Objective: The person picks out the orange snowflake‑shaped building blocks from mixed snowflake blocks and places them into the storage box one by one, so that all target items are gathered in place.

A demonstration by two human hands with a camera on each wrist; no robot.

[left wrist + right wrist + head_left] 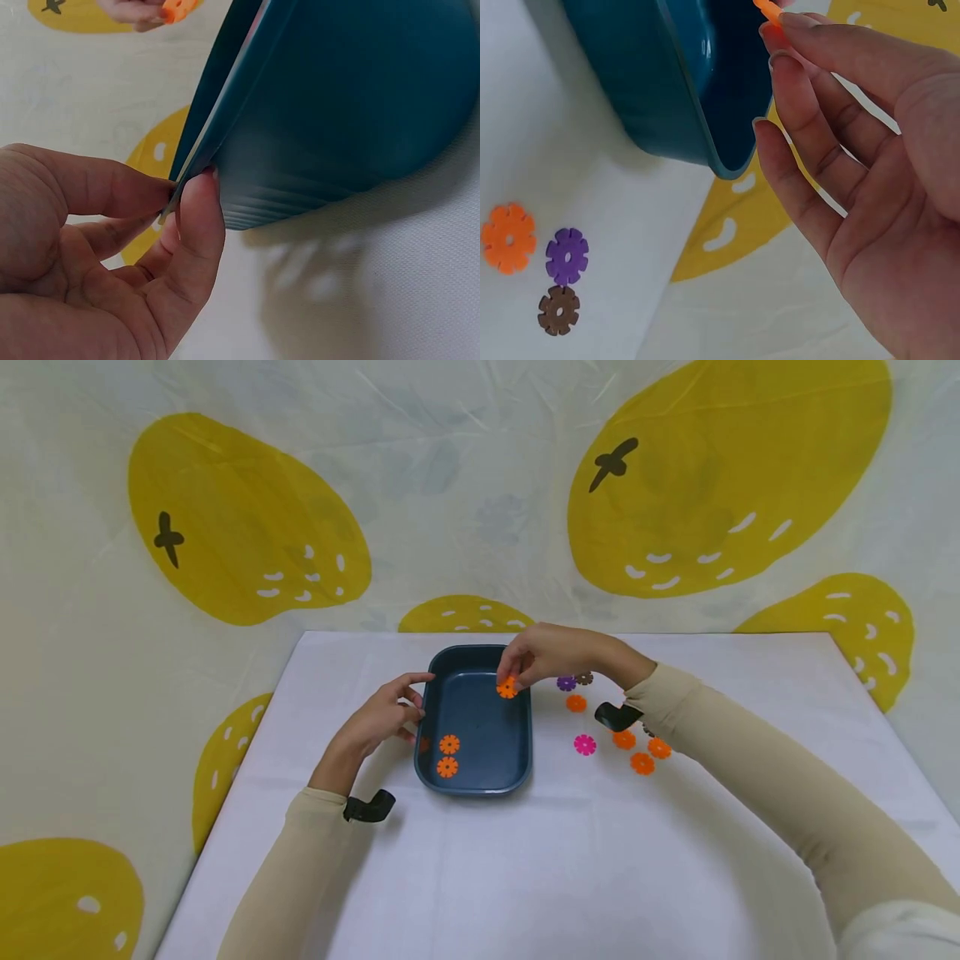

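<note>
A dark blue rectangular tray (483, 718) stands on the white-covered table. My left hand (378, 718) is at its left side; in the left wrist view the thumb and fingers pinch the tray's rim (217, 127). Over the tray's upper right part, my right hand (551, 653) pinches an orange notched plastic disc (507, 688), whose edge also shows in the right wrist view. Inside the tray, two orange discs (447, 767) lie near the lower left corner, one above the other. Their faint orange reflection is on the tray's left wall.
Right of the tray lie a purple disc (567, 256), a brown disc (559, 310), a pink disc (585, 744) and several orange discs (642, 763). Some sit partly behind the right wrist's black camera mount (618, 717). A lemon-patterned cloth (480, 485) hangs behind the table.
</note>
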